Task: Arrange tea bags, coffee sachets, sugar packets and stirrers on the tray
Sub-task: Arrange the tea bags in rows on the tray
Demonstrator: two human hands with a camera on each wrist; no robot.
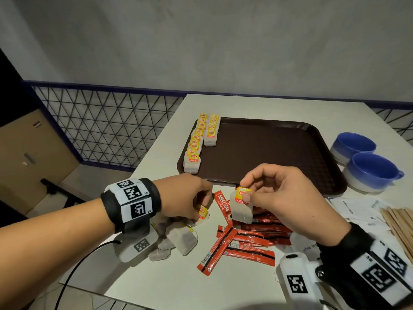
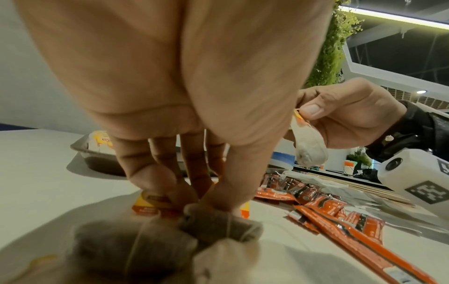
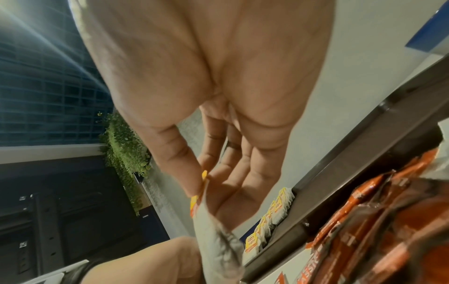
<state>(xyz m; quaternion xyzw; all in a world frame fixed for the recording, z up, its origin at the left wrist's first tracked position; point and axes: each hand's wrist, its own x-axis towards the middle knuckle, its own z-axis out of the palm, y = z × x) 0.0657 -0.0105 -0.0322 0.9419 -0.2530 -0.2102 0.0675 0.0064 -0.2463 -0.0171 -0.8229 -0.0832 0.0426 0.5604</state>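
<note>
A: Right hand (image 1: 288, 198) first. Grip state?

B: Thumb and forefinger pinched together on the yellow tag of a tea bag (image 1: 241, 210). The bag hangs free above the bench (image 1: 169, 276), over the coffee sachets (image 1: 245, 240), just short of the tray's near rim.

A: Left hand (image 1: 185, 198)?

B: Down on the loose tea bag pile (image 1: 176, 239) at the near left of the bench. Fingertips (image 2: 218, 194) closed on one bag from the pile (image 2: 218, 222), next to its yellow tag; the bag still touches the bench.

A: Tray?

B: Brown tray (image 1: 324, 166), centre of the bench. Two rows of tea bags (image 1: 201, 139) laid along its left side, tags up, overlapping. The left row is longer and reaches the near corner; the right row is shorter, at the far end.

A: Other stock?

B: Red Nescafe sachets scattered on the bench between the hands and nearer. White sugar packets (image 1: 357, 209) to the right, wooden stirrers (image 1: 397, 227) touching them at the far right edge.

A: Anything else?

B: Two blue cups (image 1: 366, 164) right of the tray, side by side.
</note>
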